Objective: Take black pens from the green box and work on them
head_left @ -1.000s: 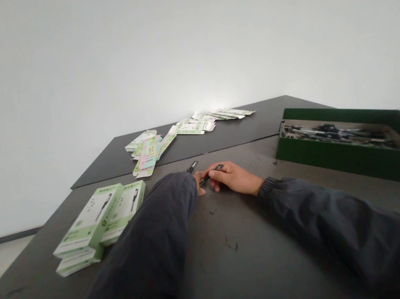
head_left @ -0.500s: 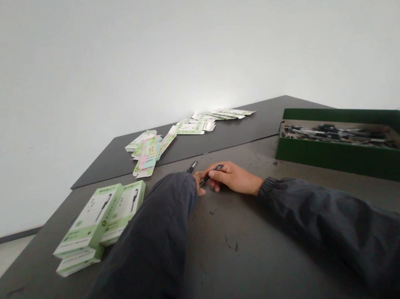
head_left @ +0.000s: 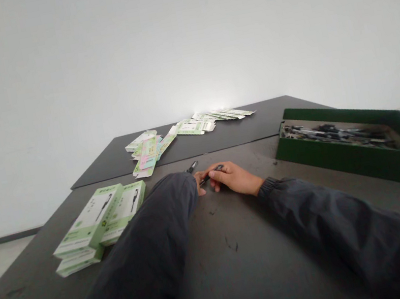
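Observation:
Both of my hands meet over the middle of the dark table. My right hand (head_left: 236, 178) is closed, its thumb and fingers pinching a black pen (head_left: 210, 175) that slants down to the left. My left hand (head_left: 200, 182) closes round the pen's lower left end; the dark sleeve hides most of this hand. A second pen (head_left: 192, 167), black with a clear part, shows just beyond my left wrist. Whether it lies on the table or touches the left hand, I cannot tell.
At left, green-and-white pen boxes (head_left: 92, 217) are stacked beside my left sleeve. Flattened cartons (head_left: 192, 127) and colourful printed cartons (head_left: 147, 156) lie toward the back. On the right stands a long green box (head_left: 342, 163) holding many loose pens (head_left: 332, 132). A pale wall rises behind the table.

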A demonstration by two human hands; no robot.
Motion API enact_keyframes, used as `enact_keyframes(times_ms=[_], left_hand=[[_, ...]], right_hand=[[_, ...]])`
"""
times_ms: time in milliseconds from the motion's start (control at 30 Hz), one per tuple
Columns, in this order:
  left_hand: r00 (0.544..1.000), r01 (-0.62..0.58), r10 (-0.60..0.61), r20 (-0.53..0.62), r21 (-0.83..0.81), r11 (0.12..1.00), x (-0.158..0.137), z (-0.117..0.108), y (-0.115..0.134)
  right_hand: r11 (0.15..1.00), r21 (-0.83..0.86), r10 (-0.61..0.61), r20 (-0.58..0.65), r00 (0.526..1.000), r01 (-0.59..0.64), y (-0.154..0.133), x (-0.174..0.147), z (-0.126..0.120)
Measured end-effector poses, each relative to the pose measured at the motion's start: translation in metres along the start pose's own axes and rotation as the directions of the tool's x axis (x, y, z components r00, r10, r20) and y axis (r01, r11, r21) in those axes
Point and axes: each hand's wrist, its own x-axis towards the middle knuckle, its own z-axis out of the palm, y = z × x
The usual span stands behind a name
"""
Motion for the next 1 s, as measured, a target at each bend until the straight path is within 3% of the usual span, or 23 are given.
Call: enact_keyframes(times_ms=[200, 500, 1000], left_hand=[[0.999, 0.04, -0.04, -0.009, 0.027, 0.999, 0.0052, 0.0068, -0.0054], [0.998, -0.052, 0.052, -0.02, -0.046, 0.998, -0.0026, -0.0019, -0.001], [1.0, 0.016, -0.016, -0.016, 0.014, 1.0, 0.0033, 0.0054, -0.0047]], right_hand=[[1.0, -0.003, -0.006, 0.001, 1.0, 0.006, 0.0011, 0.0003, -0.0001], [1.0, -0.01, -0.012, 0.009, 1.0, 0.012, 0.0001, -0.0003, -0.0002], [1.0, -0.019, -0.005, 0.003, 1.0, 0.005, -0.0011, -0.0004, -0.0002]])
